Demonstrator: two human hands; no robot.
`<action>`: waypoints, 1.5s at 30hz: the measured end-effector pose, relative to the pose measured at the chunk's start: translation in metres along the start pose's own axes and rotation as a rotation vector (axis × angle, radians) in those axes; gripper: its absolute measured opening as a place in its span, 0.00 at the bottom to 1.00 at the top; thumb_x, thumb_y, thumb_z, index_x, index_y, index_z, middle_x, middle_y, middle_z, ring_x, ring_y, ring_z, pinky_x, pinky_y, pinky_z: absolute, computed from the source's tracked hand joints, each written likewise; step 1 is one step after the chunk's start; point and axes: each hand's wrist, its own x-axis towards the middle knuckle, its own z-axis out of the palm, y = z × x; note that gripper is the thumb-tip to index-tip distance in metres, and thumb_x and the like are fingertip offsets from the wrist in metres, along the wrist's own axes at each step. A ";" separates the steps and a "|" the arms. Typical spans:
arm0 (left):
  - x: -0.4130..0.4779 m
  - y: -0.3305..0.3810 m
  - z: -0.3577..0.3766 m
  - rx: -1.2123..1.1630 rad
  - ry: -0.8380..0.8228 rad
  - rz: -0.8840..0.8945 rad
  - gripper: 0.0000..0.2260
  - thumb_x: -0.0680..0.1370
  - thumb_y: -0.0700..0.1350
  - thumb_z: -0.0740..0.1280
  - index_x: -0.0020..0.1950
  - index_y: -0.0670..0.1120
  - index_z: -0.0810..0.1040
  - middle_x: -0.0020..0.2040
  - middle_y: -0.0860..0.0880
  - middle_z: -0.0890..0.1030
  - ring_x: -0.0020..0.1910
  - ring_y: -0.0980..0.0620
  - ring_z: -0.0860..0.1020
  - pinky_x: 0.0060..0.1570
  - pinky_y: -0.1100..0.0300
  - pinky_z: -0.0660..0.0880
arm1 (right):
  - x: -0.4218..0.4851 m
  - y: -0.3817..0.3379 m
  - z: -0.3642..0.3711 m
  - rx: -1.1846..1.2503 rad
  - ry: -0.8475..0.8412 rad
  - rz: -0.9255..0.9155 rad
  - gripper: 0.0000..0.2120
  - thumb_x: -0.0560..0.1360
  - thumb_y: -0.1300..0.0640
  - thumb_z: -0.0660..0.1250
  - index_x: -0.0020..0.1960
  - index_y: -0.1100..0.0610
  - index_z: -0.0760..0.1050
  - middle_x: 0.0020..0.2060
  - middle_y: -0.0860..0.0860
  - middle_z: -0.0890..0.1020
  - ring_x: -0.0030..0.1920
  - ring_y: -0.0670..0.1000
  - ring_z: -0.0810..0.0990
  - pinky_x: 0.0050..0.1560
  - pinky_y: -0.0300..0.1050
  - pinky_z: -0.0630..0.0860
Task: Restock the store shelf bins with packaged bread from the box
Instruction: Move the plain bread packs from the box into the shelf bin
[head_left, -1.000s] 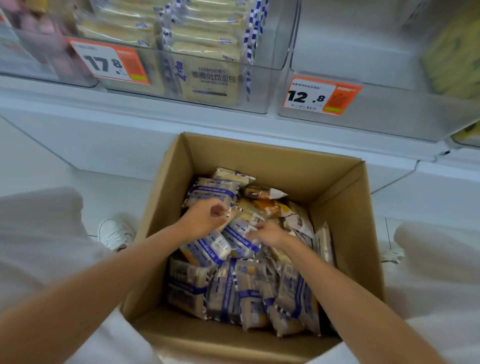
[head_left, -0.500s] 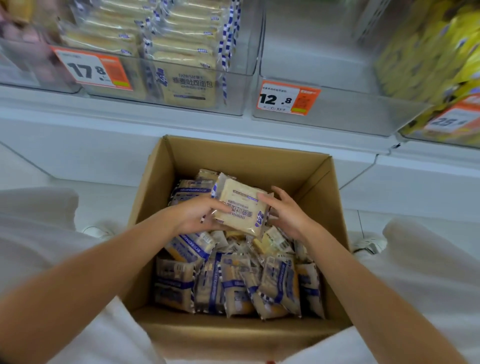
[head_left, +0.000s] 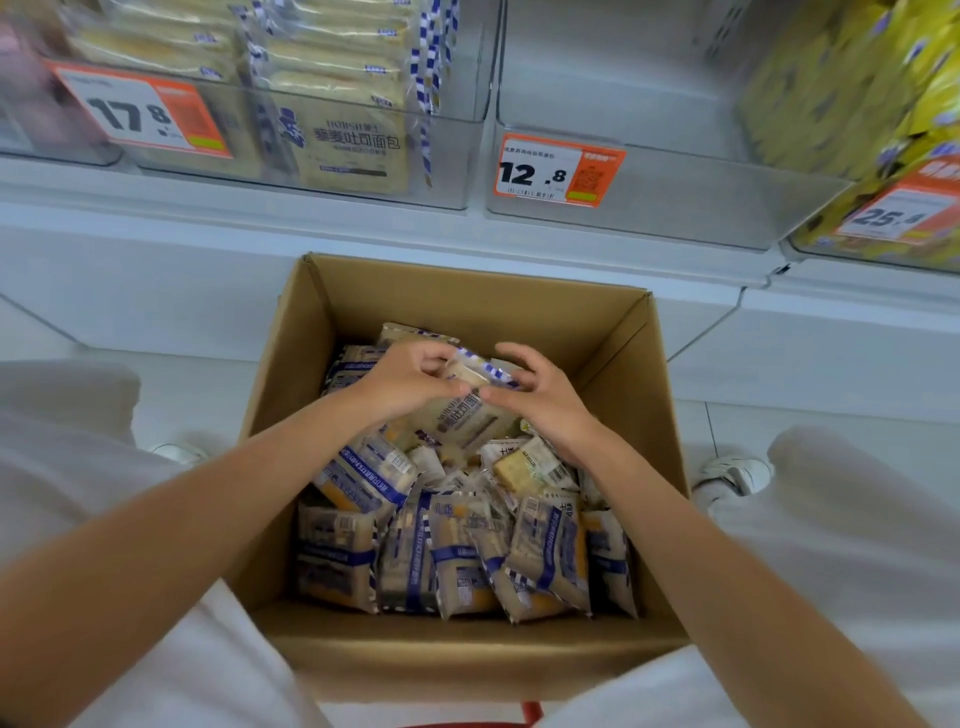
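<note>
An open cardboard box (head_left: 631, 364) sits on the floor between my knees, filled with several bread packs (head_left: 457, 556) in blue-and-white wrappers. Above the pile, a beige bread pack (head_left: 467, 415) is held between both hands. My left hand (head_left: 405, 382) pinches its upper left end, and my right hand (head_left: 540, 400) curls round its right side. Above the box, a clear shelf bin (head_left: 447, 171) marked 17.8 holds several of the same packs. The clear bin (head_left: 675, 208) marked 12.8 to its right shows no packs inside.
A bin of yellow packages (head_left: 883, 130) marked 25 stands at the far right. A pinkish bin (head_left: 31, 104) is at the far left. The white shelf ledge (head_left: 208, 228) runs just behind the box. White shoes (head_left: 732, 473) flank the box on the floor.
The bread pack, held flat and facing me half a second ago, is now tilted on edge, with both hands bunched closer round its top. The view has tilted slightly down.
</note>
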 end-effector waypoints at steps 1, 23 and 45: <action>0.000 0.001 0.001 -0.018 0.024 0.020 0.20 0.73 0.44 0.76 0.64 0.49 0.79 0.57 0.54 0.83 0.55 0.60 0.81 0.63 0.58 0.74 | 0.000 -0.002 0.002 -0.005 0.026 -0.023 0.21 0.71 0.54 0.76 0.63 0.53 0.78 0.52 0.51 0.83 0.55 0.50 0.81 0.60 0.54 0.77; -0.017 -0.057 0.021 -0.323 0.169 -0.369 0.14 0.72 0.46 0.77 0.51 0.50 0.74 0.52 0.51 0.81 0.54 0.50 0.79 0.58 0.52 0.75 | -0.075 0.081 -0.008 -0.656 -0.410 0.436 0.43 0.70 0.50 0.77 0.77 0.53 0.57 0.73 0.49 0.64 0.71 0.52 0.66 0.68 0.44 0.67; -0.044 -0.016 0.017 -0.673 0.013 -0.234 0.27 0.72 0.56 0.71 0.69 0.50 0.74 0.57 0.47 0.84 0.55 0.46 0.83 0.55 0.46 0.79 | -0.043 -0.020 -0.017 0.464 0.008 0.164 0.22 0.80 0.41 0.58 0.65 0.55 0.76 0.56 0.55 0.84 0.56 0.56 0.83 0.57 0.53 0.77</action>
